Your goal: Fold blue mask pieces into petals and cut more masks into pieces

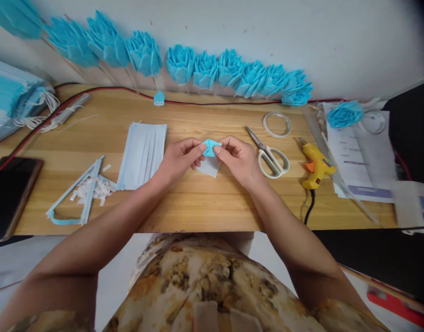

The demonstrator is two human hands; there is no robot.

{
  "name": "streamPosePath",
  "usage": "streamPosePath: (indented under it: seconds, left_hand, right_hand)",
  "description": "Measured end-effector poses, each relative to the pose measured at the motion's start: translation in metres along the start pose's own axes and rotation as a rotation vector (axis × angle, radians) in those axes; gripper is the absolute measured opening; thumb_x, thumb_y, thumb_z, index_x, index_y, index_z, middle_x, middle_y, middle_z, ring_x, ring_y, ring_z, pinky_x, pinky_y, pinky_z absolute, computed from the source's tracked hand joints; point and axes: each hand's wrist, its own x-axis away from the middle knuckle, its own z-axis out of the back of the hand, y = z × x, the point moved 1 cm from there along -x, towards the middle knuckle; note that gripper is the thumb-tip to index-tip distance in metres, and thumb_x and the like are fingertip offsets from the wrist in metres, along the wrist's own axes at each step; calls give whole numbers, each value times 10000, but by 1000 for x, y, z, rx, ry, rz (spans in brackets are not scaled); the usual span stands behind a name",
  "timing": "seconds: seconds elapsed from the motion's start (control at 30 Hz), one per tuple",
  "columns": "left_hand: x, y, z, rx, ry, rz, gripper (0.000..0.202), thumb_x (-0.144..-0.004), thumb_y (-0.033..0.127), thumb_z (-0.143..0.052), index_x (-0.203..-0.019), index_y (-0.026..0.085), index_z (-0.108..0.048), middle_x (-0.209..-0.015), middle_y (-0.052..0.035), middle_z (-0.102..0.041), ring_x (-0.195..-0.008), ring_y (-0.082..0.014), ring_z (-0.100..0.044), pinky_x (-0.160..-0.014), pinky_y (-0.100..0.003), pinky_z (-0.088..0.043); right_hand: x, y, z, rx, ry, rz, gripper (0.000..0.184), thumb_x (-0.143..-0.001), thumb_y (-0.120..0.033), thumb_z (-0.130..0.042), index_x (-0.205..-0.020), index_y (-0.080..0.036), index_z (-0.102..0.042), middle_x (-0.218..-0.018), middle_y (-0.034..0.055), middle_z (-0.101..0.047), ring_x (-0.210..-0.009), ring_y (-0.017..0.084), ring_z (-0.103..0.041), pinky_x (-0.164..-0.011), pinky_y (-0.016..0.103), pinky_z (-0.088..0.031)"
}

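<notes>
Between my two hands is a small piece of blue mask fabric, its top folded in toward the middle and its paler lower part hanging down. My left hand pinches its left side between thumb and fingers. On the opposite side my right hand pinches it the same way. Left of my hands lies a pleated light-blue face mask. Scissors with white handles rest just right of my right hand, blades pointing away. A small folded blue piece sits near the back edge.
Blue fabric flowers on sticks line the wall. A yellow glue gun and a tape roll lie right. At left are mask strips, white scraps, a phone, a mask stack and a red-black cable.
</notes>
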Motion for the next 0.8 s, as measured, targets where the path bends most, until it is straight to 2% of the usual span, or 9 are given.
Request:
streamPosePath:
  seconds: [0.2,0.37,0.57,0.67,0.73,0.8]
  left_hand:
    - [0,-1,-2,-1,-26,-2,182,-787,333,-719,-754,177,-631,-611,28,-583,-554,-91,-524,-547,-212,-451]
    - [0,-3,-1,-27,-18,-12,163,-774,315,-708,-737,176,-630,-612,23,-595,-557,-93,-523,-556,-217,-448]
    - [-1,-4,1,-16,1,-9,150,-751,303,-719,-731,175,-644,-582,17,-605,-534,-96,-523,-537,-219,-443]
    - [-1,-4,2,-10,24,1,138,-757,288,-713,-713,178,-641,-584,10,-614,-531,-98,-528,-535,-223,-448]
    - [0,-4,3,-15,36,1,136,-762,272,-703,-692,179,-632,-583,7,-616,-525,-97,-526,-531,-224,-446]
    - [0,-3,3,-14,44,-4,137,-768,262,-695,-682,178,-628,-582,6,-616,-522,-95,-523,-527,-224,-443]
  right_hand:
    - [1,1,-1,5,-25,22,280,-822,-447,-684,-715,-222,-557,-639,-34,-514,-617,117,-443,-574,272,-376]
    - [1,1,-3,15,-42,25,242,-825,-420,-669,-733,-223,-564,-645,-38,-508,-605,112,-445,-563,269,-372]
    - [2,-1,-6,21,-66,44,237,-839,-420,-666,-752,-210,-598,-673,-31,-563,-626,111,-498,-578,261,-409]
    - [-5,-4,17,53,27,94,238,-883,-450,-645,-889,-215,-684,-798,-3,-670,-707,122,-582,-639,263,-466]
    - [-13,-3,45,87,177,108,262,-902,-450,-631,-1023,-229,-703,-858,10,-702,-709,126,-610,-632,265,-477]
    - [-22,2,75,212,322,106,226,-891,-402,-645,-1004,-221,-718,-809,11,-698,-665,136,-617,-611,276,-475]
